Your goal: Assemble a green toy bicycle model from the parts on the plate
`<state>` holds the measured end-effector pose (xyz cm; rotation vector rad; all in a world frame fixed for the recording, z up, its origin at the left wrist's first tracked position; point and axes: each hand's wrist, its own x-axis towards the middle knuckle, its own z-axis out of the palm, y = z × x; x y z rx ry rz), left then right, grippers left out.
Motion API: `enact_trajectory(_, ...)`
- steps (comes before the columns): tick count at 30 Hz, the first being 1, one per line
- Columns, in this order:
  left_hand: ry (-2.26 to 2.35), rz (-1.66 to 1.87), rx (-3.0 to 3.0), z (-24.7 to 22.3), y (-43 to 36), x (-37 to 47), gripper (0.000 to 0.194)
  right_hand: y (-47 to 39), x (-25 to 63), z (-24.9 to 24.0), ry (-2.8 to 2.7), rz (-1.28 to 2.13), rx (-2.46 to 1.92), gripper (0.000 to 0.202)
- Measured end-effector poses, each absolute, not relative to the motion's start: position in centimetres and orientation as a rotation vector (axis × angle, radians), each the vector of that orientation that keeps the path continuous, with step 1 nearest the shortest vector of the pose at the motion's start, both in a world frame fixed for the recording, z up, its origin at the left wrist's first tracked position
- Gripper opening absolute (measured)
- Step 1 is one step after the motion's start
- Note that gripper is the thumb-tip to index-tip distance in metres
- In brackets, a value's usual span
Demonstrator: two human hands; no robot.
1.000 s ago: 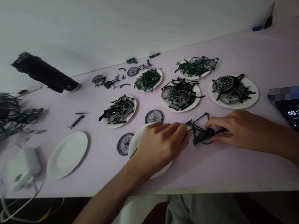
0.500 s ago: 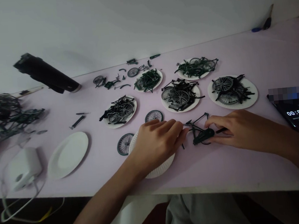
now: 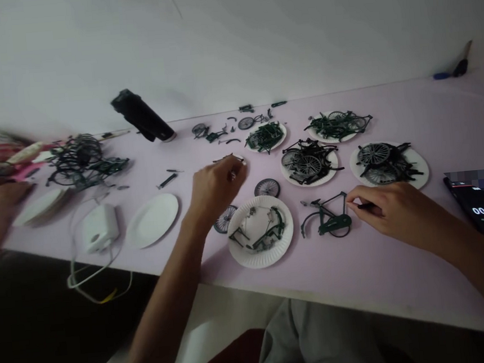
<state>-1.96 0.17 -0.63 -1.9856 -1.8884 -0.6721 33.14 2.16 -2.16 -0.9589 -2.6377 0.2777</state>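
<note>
Bicycle frame, dark green and model-sized, lay on the bench right of center, its curved left end in plain sight after the left grip moved off it within the previous half second. The shift appeared to leave the piece attended from one side only, by the right grip, in what looked like a break in two-handed handling.

The piece sat immediately left of the right fingertips, which met or nearly met its upper right end; contact could not be confirmed. That grip was closed around a slim dark piece. The left grip, fingers curled, hung well apart to the upper left; whether it held anything could not be told.

Between the two, at lower center, a paper plate carried loose parts, uncovered by the same move, with one spoked wheel behind it. Piles of dark parts filled plates across the upper right; a phone lay at the right edge. With the view swung left, another person's hand had entered the far left, blurred.
</note>
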Motion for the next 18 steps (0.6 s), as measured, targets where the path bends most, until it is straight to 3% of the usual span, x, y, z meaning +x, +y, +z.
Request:
enact_trajectory(6,-1.566,-0.535,-2.589,-2.1,-4.8,-0.4,0.021,1.9,33.1,-2.3,-2.618,0.195,-0.877,0.015)
enact_trajectory(18,-1.399,-0.570,-2.706,-3.5,-5.0,0.9,0.014,2.2,32.8,-2.5,-2.565,0.027,-0.804,0.017)
